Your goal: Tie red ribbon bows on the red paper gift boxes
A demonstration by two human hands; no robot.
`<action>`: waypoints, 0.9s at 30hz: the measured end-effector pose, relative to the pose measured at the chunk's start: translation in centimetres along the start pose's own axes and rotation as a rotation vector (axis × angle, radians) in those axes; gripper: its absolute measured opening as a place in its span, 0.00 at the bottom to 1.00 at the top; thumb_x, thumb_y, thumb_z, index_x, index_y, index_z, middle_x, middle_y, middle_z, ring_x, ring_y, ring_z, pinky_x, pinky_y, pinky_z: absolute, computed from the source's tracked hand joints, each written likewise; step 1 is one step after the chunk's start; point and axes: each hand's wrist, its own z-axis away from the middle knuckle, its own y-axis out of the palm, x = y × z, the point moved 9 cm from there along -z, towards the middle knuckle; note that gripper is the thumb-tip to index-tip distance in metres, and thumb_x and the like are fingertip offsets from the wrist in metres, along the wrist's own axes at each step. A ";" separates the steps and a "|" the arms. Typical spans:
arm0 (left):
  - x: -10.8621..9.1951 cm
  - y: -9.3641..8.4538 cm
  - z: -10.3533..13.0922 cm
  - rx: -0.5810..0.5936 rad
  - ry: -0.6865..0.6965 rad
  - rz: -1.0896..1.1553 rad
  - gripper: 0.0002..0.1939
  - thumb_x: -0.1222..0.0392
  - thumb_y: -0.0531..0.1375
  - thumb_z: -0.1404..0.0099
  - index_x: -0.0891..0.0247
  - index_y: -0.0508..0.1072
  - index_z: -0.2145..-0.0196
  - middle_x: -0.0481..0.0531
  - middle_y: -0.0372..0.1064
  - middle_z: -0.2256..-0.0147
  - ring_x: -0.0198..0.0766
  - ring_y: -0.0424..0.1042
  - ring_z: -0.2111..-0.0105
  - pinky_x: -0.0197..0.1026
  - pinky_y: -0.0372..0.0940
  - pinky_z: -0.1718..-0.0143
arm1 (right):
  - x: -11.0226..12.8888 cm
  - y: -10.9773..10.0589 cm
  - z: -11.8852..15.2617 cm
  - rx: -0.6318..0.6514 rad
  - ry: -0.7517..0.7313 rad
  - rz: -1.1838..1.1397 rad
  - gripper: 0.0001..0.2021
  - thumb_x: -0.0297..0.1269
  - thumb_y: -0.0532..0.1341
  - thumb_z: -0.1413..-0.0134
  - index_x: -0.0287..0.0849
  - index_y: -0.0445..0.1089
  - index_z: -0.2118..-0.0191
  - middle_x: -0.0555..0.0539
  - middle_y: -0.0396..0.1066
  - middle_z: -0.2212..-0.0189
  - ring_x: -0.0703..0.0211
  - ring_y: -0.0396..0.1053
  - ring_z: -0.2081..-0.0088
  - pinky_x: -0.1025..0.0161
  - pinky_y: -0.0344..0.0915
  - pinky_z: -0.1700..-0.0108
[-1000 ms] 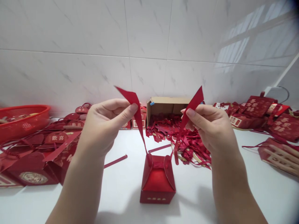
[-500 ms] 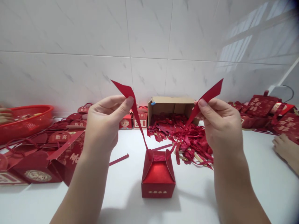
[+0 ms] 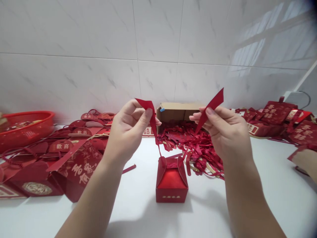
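Observation:
A small red gift box [image 3: 171,190] stands upright on the white table, with a red ribbon [image 3: 159,150] rising from its top in two strands. My left hand [image 3: 132,127] pinches one ribbon end between thumb and fingers, above and left of the box. The other ribbon end [image 3: 215,100] is pinched in my right hand [image 3: 223,127], above and right of the box. Both ends stick up past my fingertips. Behind the box, a pile of red ribbons [image 3: 198,148] spills out of a cardboard box [image 3: 183,106].
Many red gift boxes [image 3: 34,181] crowd the left side, near a red plastic basket [image 3: 37,127]. More red boxes [image 3: 276,114] lie at the right. Another person's hand [image 3: 305,162] is at the right edge. A loose strap [image 3: 129,169] lies left of centre.
My hands have come closer together, the left one moving right, both still on the ribbon ends. The small box has shifted slightly right and away. At the right, the other person's hand has moved.

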 end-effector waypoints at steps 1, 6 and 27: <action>0.0 0.3 0.1 0.016 -0.004 -0.011 0.07 0.55 0.60 0.41 0.60 0.68 0.66 0.46 0.70 0.75 0.34 0.71 0.73 0.36 0.66 0.70 | -0.2 0.2 0.1 0.005 0.016 -0.004 0.06 0.39 0.63 0.50 0.44 0.74 0.67 0.50 0.74 0.73 0.61 0.73 0.70 0.60 0.72 0.65; 0.7 2.0 0.8 0.139 -0.070 -0.024 0.15 0.58 0.62 0.43 0.58 0.64 0.59 0.42 0.66 0.78 0.31 0.68 0.78 0.33 0.63 0.74 | -1.5 2.5 1.2 0.167 0.169 0.087 0.10 0.39 0.65 0.53 0.41 0.75 0.64 0.50 0.73 0.78 0.67 0.65 0.83 0.67 0.66 0.81; 4.3 3.4 0.9 0.408 -0.393 0.068 0.26 0.61 0.59 0.42 0.61 0.56 0.47 0.44 0.66 0.76 0.33 0.69 0.73 0.38 0.62 0.68 | -2.2 5.7 2.5 0.502 0.187 0.205 0.14 0.46 0.56 0.44 0.40 0.69 0.69 0.52 0.63 0.80 0.67 0.59 0.78 0.68 0.59 0.77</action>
